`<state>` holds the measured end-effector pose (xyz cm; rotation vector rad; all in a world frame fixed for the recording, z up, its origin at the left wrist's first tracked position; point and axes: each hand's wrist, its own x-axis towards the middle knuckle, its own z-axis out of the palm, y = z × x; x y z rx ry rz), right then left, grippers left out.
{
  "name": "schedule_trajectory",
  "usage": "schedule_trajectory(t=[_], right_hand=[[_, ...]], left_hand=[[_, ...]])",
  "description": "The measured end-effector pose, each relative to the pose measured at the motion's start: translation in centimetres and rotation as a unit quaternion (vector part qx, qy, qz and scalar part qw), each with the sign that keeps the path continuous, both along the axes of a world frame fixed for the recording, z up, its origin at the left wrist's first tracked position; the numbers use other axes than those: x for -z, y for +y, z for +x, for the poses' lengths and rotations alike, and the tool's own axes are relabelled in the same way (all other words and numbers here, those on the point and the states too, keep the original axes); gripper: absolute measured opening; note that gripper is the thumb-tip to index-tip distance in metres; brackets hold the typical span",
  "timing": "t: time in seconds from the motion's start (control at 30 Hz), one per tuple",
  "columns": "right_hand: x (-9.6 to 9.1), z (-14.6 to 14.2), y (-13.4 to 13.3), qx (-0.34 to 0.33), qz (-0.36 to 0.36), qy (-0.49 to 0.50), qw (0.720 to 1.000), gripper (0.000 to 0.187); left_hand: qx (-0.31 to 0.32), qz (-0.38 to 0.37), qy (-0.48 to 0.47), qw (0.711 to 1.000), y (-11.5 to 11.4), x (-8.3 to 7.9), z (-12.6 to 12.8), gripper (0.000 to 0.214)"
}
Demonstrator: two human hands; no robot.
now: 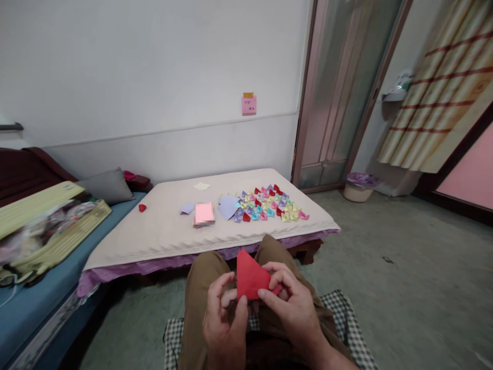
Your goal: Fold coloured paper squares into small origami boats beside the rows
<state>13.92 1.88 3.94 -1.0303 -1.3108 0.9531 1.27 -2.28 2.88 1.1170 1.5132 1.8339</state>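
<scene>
A folded piece of red paper is held up over my lap, one pointed corner standing at its upper left. My left hand pinches its lower left corner between thumb and fingers. On the other side, my right hand grips the right part, the thumb lying on the front face and the fingers curled around the edge. A bit of red shows past the right fingers; what is behind them is hidden. Beyond my knees, many small folded paper pieces in several colours lie on the cream-covered bed.
On the bed are a lavender paper heart, a blurred pink stack, a folded lavender paper, a pale yellow sheet and a small red piece. A blue mattress with an open yellow bag stands left. A bin is at right.
</scene>
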Motion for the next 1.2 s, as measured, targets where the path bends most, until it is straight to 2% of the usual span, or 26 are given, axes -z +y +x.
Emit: schedule_trajectory(t=[0.1, 0.2, 0.33, 0.4, 0.53, 0.67, 0.73, 0.9, 1.1, 1.2], right_hand=[[0.3, 0.1, 0.2, 0.002, 0.005, 0.035, 0.999, 0.016], [0.4, 0.5, 0.5, -0.024, 0.009, 0.018, 1.000, 0.027], [0.0, 1.3, 0.8, -0.058, 0.047, -0.038, 0.997, 0.029], [-0.4, 1.6, 0.8, -0.070, 0.071, -0.049, 0.994, 0.026], [-0.8, 1.7, 0.7, -0.098, 0.089, -0.049, 0.990, 0.022], [-0.8, 1.5, 0.5, -0.117, 0.010, -0.011, 0.993, 0.036], [-0.8, 1.5, 0.5, -0.124, -0.007, -0.003, 0.992, 0.039], [-0.5, 1.8, 0.7, -0.128, 0.058, -0.034, 0.989, 0.024], [-0.5, 1.9, 0.7, -0.113, 0.052, -0.032, 0.992, 0.036], [-0.6, 1.9, 0.6, -0.122, 0.062, -0.037, 0.990, 0.024]], left_hand=[[0.033, -0.006, -0.089, 0.996, 0.4, -0.5, 0.4, 0.051], [0.080, -0.037, -0.166, 0.982, 1.0, -0.2, 0.3, 0.056], [0.187, -0.113, -0.209, 0.953, 1.6, 0.5, 0.0, 0.039], [0.209, -0.130, -0.204, 0.947, 1.6, 0.4, -0.1, 0.036], [0.197, -0.122, -0.182, 0.956, 1.6, -0.2, -0.2, 0.036], [0.187, -0.128, -0.154, 0.962, 1.6, -0.4, -0.5, 0.031], [0.181, -0.128, -0.139, 0.965, 1.6, 0.0, -0.7, 0.030], [0.178, -0.130, -0.123, 0.968, 1.8, 1.3, -1.1, 0.025], [0.186, -0.124, -0.143, 0.964, 1.9, 1.8, -1.1, 0.026], [0.186, -0.116, -0.139, 0.966, 1.9, 1.6, -1.1, 0.024]])
